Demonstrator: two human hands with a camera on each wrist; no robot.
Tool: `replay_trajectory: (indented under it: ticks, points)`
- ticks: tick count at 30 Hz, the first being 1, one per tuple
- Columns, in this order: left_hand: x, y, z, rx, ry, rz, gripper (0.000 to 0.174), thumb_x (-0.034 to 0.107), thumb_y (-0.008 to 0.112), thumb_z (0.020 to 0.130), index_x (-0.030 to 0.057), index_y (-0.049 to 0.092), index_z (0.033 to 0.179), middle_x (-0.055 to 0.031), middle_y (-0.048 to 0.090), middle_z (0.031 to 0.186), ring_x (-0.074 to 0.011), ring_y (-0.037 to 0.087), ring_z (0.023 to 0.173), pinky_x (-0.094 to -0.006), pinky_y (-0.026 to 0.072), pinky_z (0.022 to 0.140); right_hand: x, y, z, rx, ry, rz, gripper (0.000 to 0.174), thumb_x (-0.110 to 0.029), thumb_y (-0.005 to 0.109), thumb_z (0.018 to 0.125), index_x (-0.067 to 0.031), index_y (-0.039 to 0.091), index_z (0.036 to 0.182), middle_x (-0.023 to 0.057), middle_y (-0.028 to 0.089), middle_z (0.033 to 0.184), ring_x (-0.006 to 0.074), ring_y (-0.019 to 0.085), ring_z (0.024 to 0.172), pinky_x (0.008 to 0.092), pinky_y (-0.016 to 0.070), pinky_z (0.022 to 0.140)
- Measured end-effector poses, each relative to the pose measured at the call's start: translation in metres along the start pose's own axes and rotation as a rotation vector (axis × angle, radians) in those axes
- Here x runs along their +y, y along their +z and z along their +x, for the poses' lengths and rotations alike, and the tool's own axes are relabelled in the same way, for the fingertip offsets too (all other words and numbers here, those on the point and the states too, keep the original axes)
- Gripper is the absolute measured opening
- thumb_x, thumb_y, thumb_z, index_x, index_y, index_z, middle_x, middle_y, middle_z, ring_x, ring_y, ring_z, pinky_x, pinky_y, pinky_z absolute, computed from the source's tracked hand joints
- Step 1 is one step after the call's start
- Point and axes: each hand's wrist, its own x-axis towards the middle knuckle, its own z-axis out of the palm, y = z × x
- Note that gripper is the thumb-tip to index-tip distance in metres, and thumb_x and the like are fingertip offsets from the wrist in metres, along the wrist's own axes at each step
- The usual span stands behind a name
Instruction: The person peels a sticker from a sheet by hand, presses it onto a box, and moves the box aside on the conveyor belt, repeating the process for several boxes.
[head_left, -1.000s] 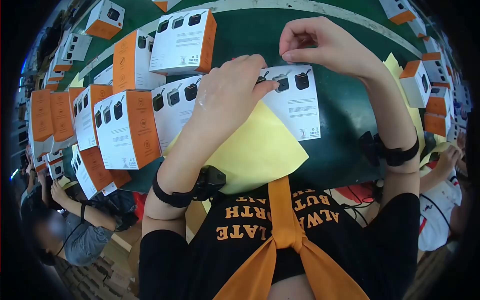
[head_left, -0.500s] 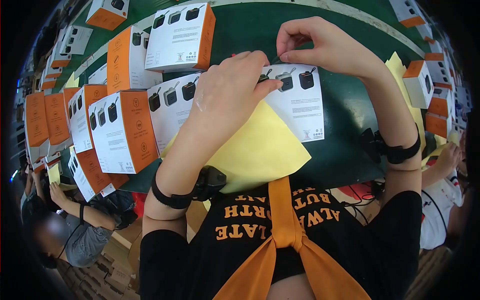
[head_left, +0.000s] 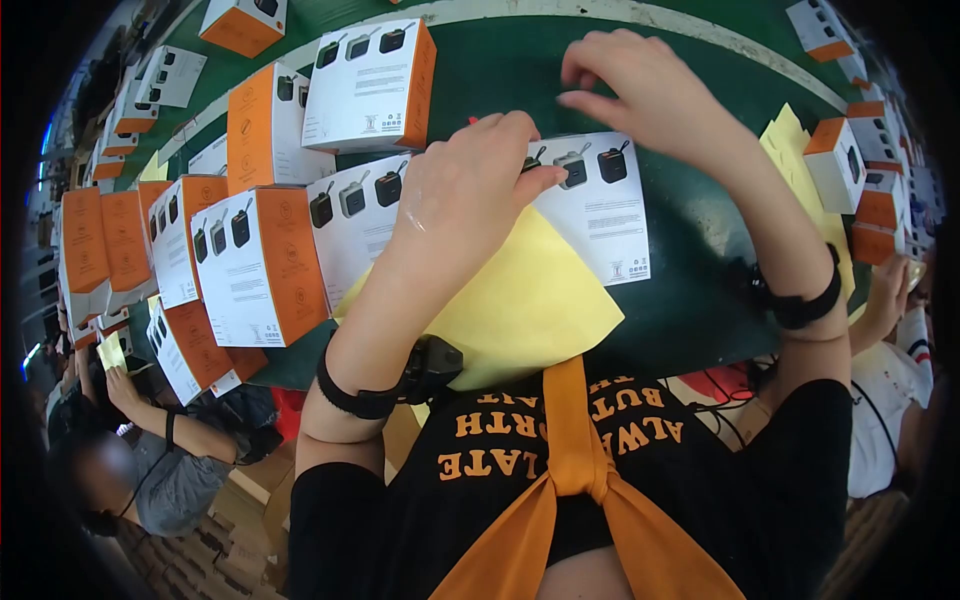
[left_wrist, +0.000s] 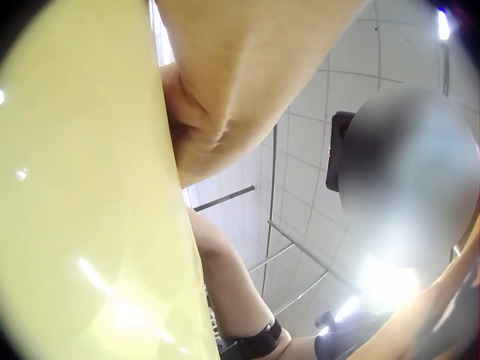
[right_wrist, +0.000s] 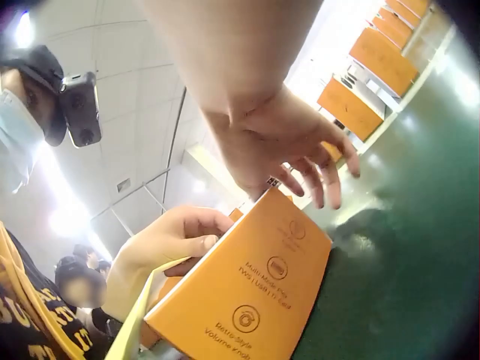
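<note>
A white and orange box [head_left: 608,215] lies on the green table, its upper face printed with small speakers; its orange side [right_wrist: 247,289] shows in the right wrist view. My left hand [head_left: 468,190] lies across the box's left part, its thumb over the printed face, fingers curled. It holds a yellow sheet [head_left: 520,300], which drapes from under the hand toward my body and fills much of the left wrist view. Above the box's far edge is my right hand [head_left: 640,90], fingers loosely bent and apart [right_wrist: 281,146], with nothing between them.
More white and orange boxes [head_left: 285,265] are stacked close on the left, one [head_left: 365,85] behind my left hand. Yellow sheets [head_left: 800,165] and further boxes [head_left: 835,165] lie on the right. People sit at both sides. A pale strip [head_left: 640,12] runs along the table's far side.
My right hand's thumb and fingers were close together at the box's far edge; now they are spread and slightly higher. The left hand, box and draped sheet stay nearly as they were.
</note>
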Motion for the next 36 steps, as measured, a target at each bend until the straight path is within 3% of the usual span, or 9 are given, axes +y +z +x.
replay_trajectory:
  ticks: [3, 7, 13, 17, 25, 27, 29, 33, 36]
  points:
    - [-0.006, 0.004, -0.001, 0.095, 0.119, 0.055, 0.032, 0.031, 0.068, 0.081, 0.0031, 0.055, 0.09, -0.0111, 0.063, 0.087, -0.0324, 0.064, 0.076, -0.0415, 0.0495, 0.062, 0.0, 0.014, -0.016, 0.095, -0.316, -0.007, 0.012, -0.013, 0.068, 0.08, -0.0026, 0.063, 0.084, 0.0071, 0.06, 0.081, 0.0247, 0.056, 0.078, 0.0345, 0.0449, 0.07]
    - [-0.006, 0.004, -0.002, 0.112, 0.108, 0.042, 0.032, 0.032, 0.068, 0.081, 0.0034, 0.055, 0.089, -0.0112, 0.063, 0.084, -0.0331, 0.063, 0.076, -0.0418, 0.0497, 0.062, 0.024, -0.014, -0.033, 0.023, -0.011, 0.003, 0.008, -0.011, 0.067, 0.08, -0.0034, 0.066, 0.083, 0.0082, 0.06, 0.079, 0.0252, 0.055, 0.079, 0.0345, 0.0447, 0.072]
    - [-0.007, 0.0, -0.009, 0.13, 0.149, 0.155, 0.038, 0.03, 0.067, 0.082, 0.0044, 0.052, 0.105, -0.0132, 0.062, 0.097, -0.0357, 0.063, 0.081, -0.0448, 0.0501, 0.064, -0.014, 0.028, -0.032, 0.171, -0.303, -0.251, 0.021, -0.016, 0.067, 0.081, -0.0032, 0.066, 0.097, 0.0094, 0.061, 0.094, 0.0285, 0.055, 0.096, 0.0378, 0.0432, 0.088]
    - [0.012, -0.049, -0.045, 0.184, 0.112, 0.023, 0.045, 0.026, 0.069, 0.081, 0.0053, 0.053, 0.118, -0.013, 0.064, 0.102, -0.0327, 0.063, 0.085, -0.0392, 0.0507, 0.07, -0.036, 0.017, -0.063, -0.067, -0.344, -0.388, 0.095, -0.056, 0.07, 0.07, 0.0013, 0.035, 0.137, 0.0272, 0.039, 0.132, 0.041, 0.039, 0.124, 0.0559, 0.0252, 0.108]
    - [0.013, -0.071, -0.061, 0.217, 0.127, -0.144, 0.038, 0.022, 0.072, 0.08, 0.0043, 0.059, 0.111, -0.0116, 0.064, 0.102, -0.0294, 0.064, 0.082, -0.0332, 0.0498, 0.065, -0.048, 0.003, -0.041, -0.305, -0.403, -0.56, 0.105, -0.053, 0.072, 0.064, 0.0014, 0.027, 0.143, 0.0292, 0.039, 0.132, 0.0389, 0.04, 0.123, 0.0543, 0.0309, 0.101]
    - [0.015, -0.078, -0.062, 0.222, 0.073, -0.15, 0.035, 0.018, 0.073, 0.079, 0.0039, 0.061, 0.109, -0.0112, 0.064, 0.104, -0.027, 0.064, 0.084, -0.0327, 0.0506, 0.067, -0.05, -0.016, -0.011, -0.423, -0.4, -0.574, 0.107, -0.051, 0.073, 0.062, -0.0003, 0.027, 0.144, 0.0303, 0.037, 0.133, 0.041, 0.039, 0.123, 0.0533, 0.0305, 0.102]
    - [0.015, -0.081, -0.065, 0.357, 0.068, -0.276, 0.035, 0.002, 0.07, 0.076, 0.0061, 0.063, 0.11, -0.0046, 0.067, 0.105, -0.0096, 0.059, 0.075, -0.0206, 0.0427, 0.054, -0.044, -0.036, 0.036, -0.108, -0.391, -0.683, 0.105, -0.052, 0.073, 0.059, -0.0035, 0.03, 0.142, 0.0294, 0.037, 0.13, 0.043, 0.039, 0.121, 0.0514, 0.031, 0.101]
    - [0.015, -0.087, -0.069, 0.396, 0.005, -0.321, 0.034, 0.008, 0.073, 0.077, 0.0034, 0.062, 0.109, -0.0093, 0.065, 0.104, -0.0245, 0.064, 0.091, -0.031, 0.0515, 0.069, -0.028, -0.067, 0.179, 0.382, -0.361, -0.567, 0.107, -0.057, 0.071, 0.061, -0.0098, 0.026, 0.146, 0.0276, 0.036, 0.134, 0.0414, 0.037, 0.124, 0.0525, 0.0301, 0.103]
    - [0.012, -0.085, -0.07, 0.373, 0.068, -0.296, 0.033, 0.008, 0.073, 0.077, 0.0039, 0.064, 0.108, -0.0103, 0.065, 0.103, -0.0243, 0.064, 0.091, -0.0292, 0.0516, 0.07, 0.009, -0.078, 0.279, 0.324, -0.196, -0.634, 0.107, -0.062, 0.07, 0.06, -0.0138, 0.027, 0.146, 0.0251, 0.037, 0.133, 0.0403, 0.036, 0.125, 0.0574, 0.0277, 0.102]
